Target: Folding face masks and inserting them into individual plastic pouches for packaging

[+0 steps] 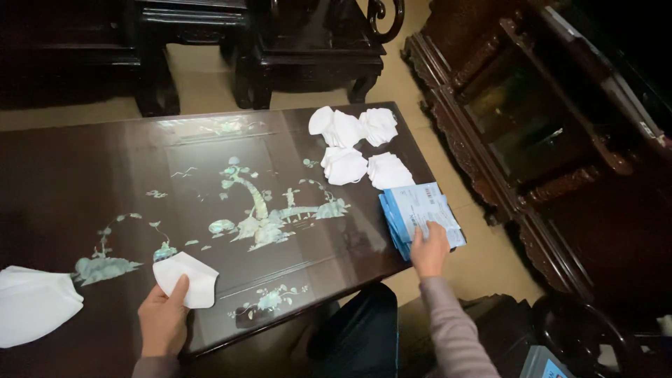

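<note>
While your left hand (162, 318) grips a folded white mask (186, 279) (clean, cup-shaped) near the dark inlaid table's (84, 182) front edge, your right hand (428, 249) presses open fingers on blue-white packets (420, 215) at its right end.

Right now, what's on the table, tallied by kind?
White mask held in the left hand: 1
White mask piles at the far right: 4
White mask pile at the left edge: 1
Blue-and-white packet stack under the right hand: 1
Total: 7
</note>
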